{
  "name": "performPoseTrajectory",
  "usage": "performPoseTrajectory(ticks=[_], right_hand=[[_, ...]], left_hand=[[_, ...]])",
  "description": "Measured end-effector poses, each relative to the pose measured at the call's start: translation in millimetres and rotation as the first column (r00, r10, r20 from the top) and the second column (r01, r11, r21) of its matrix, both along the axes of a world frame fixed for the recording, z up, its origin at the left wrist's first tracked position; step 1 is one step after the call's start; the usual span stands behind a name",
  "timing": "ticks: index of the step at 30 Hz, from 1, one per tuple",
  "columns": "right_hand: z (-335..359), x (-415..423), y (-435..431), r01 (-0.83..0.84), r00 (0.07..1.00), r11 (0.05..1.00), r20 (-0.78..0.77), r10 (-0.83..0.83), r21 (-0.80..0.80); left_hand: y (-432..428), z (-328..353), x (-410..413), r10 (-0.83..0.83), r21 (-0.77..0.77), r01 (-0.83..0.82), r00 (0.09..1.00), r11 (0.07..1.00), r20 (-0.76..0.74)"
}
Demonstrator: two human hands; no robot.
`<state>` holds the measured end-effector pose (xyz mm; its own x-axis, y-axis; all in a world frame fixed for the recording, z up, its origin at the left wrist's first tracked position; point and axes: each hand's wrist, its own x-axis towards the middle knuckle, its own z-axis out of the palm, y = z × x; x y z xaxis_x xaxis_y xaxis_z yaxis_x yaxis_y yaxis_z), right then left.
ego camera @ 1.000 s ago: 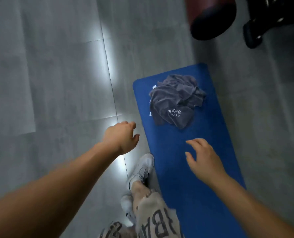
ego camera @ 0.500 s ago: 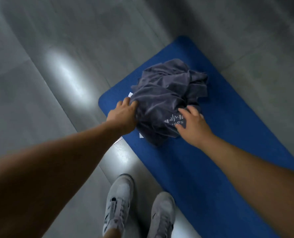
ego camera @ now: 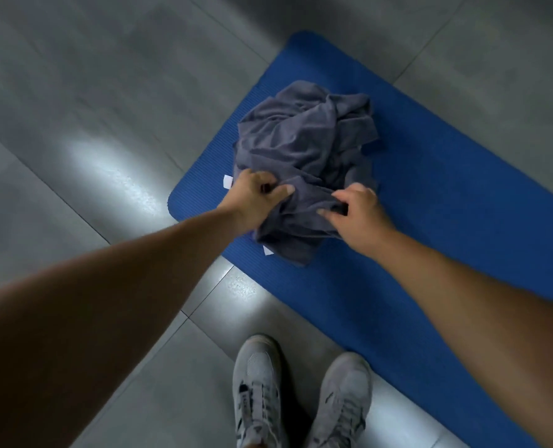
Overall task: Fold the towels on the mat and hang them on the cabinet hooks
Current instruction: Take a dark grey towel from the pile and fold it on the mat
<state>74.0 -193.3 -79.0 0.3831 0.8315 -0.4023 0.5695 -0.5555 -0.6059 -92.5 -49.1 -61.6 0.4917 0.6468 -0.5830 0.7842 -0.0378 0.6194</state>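
Two grips, one heap | left grip [ego camera: 255, 198] and right grip [ego camera: 355, 211] each clutch folds of crumpled grey towels [ego camera: 304, 137] | heap lies just beyond both grips, on blue mat [ego camera: 446, 205] | grey shoes [ego camera: 259, 392] nearer.

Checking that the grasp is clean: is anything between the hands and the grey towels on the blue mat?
Nothing visible. The left hand and right hand grip the near edge of the crumpled grey towel pile on the blue foam mat. The cabinet hooks are out of view, so that path is unknown.
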Motion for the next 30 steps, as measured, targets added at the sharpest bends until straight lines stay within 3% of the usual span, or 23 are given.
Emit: performPoseTrajectory(ticks=[3, 6, 9, 17, 23, 30], right_hand=[[64, -4, -35, 0.150, 0.963, 0.988, -0.230, -0.142, 0.020], [152, -6, -72, 0.257, 0.865, 0.966, -0.447, -0.227, 0.008], [234, -7, -105, 0.361, 0.790, 0.932, -0.534, -0.302, 0.007], [353, 28, -205, 0.650, 0.720, 0.755, -0.388, -0.576, 0.085], [358, 79, -329, 0.762, 0.621, 0.645, -0.354, -0.699, 0.063], [328, 152, -511, 0.788, 0.585, 0.615, -0.361, -0.726, 0.040]], left_hand=[[-33, 55, -6, 0.093, -0.075, -0.084, 0.989, 0.994, 0.118], [-70, 120, -9, 0.275, -0.331, -0.205, 0.944, 0.921, 0.181], [-108, 186, 4, 0.409, -0.434, -0.279, 0.880, 0.857, 0.241], [-201, 306, 77, 0.343, -0.498, -0.115, 0.852, 0.860, 0.395], [-316, 333, 141, 0.200, -0.466, 0.016, 0.890, 0.885, 0.410], [-500, 313, 228, 0.092, -0.381, 0.060, 0.924, 0.923, 0.370]])
